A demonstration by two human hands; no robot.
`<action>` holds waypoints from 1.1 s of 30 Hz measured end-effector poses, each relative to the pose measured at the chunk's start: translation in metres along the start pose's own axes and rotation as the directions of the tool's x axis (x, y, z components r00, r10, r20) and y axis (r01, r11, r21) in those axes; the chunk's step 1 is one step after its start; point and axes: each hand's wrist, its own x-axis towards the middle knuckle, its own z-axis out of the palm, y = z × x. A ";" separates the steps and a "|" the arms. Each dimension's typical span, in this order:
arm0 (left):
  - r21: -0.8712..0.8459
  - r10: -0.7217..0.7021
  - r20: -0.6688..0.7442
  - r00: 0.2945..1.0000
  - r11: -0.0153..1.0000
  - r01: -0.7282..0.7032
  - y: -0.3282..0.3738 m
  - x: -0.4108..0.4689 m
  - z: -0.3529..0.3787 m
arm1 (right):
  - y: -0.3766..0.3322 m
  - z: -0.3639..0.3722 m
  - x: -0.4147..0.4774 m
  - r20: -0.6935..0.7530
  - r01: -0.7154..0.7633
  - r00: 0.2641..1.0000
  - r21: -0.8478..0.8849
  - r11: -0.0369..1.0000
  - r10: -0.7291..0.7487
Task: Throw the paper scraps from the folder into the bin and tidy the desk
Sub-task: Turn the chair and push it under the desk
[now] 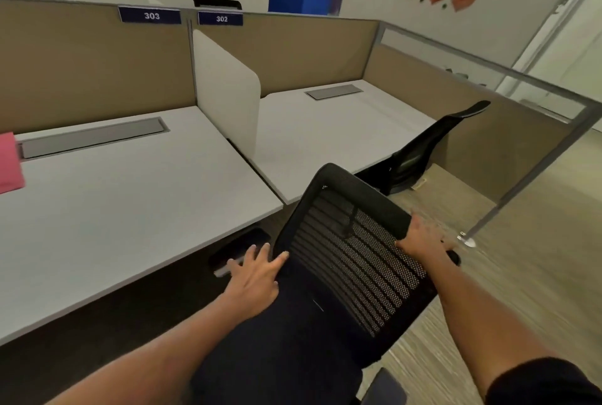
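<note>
**Both hands on the chair back beside the bench**

The person stands behind a black mesh chair (351,241) and grips its backrest from either side. The left hand (257,277) lies at the 9 o'clock edge of the frame, fingers spread and thumb hooked onto the rim. The right hand (423,238) clasps the 3 o'clock edge. The hands are well apart. The chair stands at the corner of the bench (114,209) marked 303. A pink folder (9,162) lies on that bench, far off at 10 o'clock. A second chair (420,150) sits at 1 o'clock, at the neighbouring bench.
</note>
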 end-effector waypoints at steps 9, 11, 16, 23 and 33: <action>-0.076 0.056 0.049 0.997 0.996 -0.052 0.075 0.031 0.025 | 0.039 0.024 0.026 -0.015 0.103 0.994 -0.098 0.990 -0.105; -0.077 0.060 0.073 0.996 0.996 -0.054 0.085 0.035 0.026 | 0.038 0.026 0.021 -0.025 0.123 0.992 -0.072 0.990 -0.126; -0.130 0.061 0.113 0.992 0.990 -0.046 0.107 0.043 0.019 | 0.037 0.023 0.000 -0.017 0.176 0.984 0.017 0.984 -0.176; -0.516 0.008 0.155 0.988 0.853 0.074 0.139 0.047 0.010 | 0.016 0.029 -0.051 0.054 0.216 0.973 0.112 0.970 -0.223; -0.754 -0.282 0.442 0.851 0.397 0.523 0.148 0.028 -0.015 | -0.025 0.054 -0.174 0.003 0.282 0.956 0.263 0.923 -0.293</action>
